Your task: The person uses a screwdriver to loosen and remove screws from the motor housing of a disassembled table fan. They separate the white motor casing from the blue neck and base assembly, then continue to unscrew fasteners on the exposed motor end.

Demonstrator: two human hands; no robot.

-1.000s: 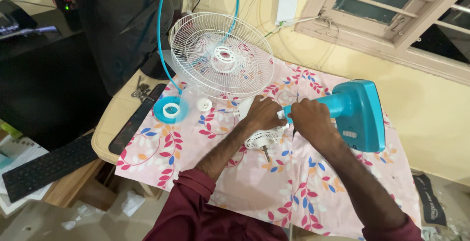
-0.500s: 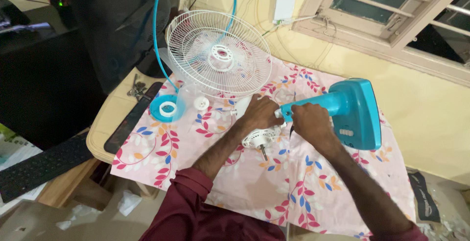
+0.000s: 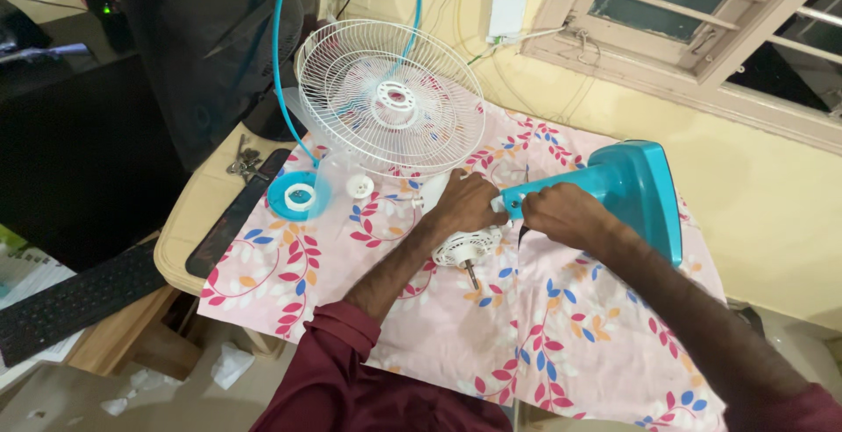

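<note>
**Teal fan stand and white motor held at mid-surface**

Teal plastic forms the stand (image 3: 614, 191), which lies on its side across the floral cloth (image 3: 561, 344). Its long axis runs from the broad base at far right down-left to a narrow neck. The neck ends between both hands, right at the white motor (image 3: 463, 248).

Left hand (image 3: 465, 207): curled over the motor's top, grasping it; fingertips are hidden, so the exact grip cannot be told. Right hand (image 3: 561, 215): clenched around the neck, just right of the motor. The two hands sit almost touching, with the left nearer the motor and the right nearer the base.

Motor: round, white, ribbed casing, with a thin metal shaft (image 3: 474, 276) pointing toward the near edge. It rests on the cloth directly below the left hand.

Surroundings: a white wire guard (image 3: 390, 99) stands tilted at the far side, well apart from the hands. A teal ring (image 3: 298, 195) and a small white cap (image 3: 360, 186) lie to the left, near each other. A dark keyboard (image 3: 70, 300) sits lower at far left, off the surface.
</note>
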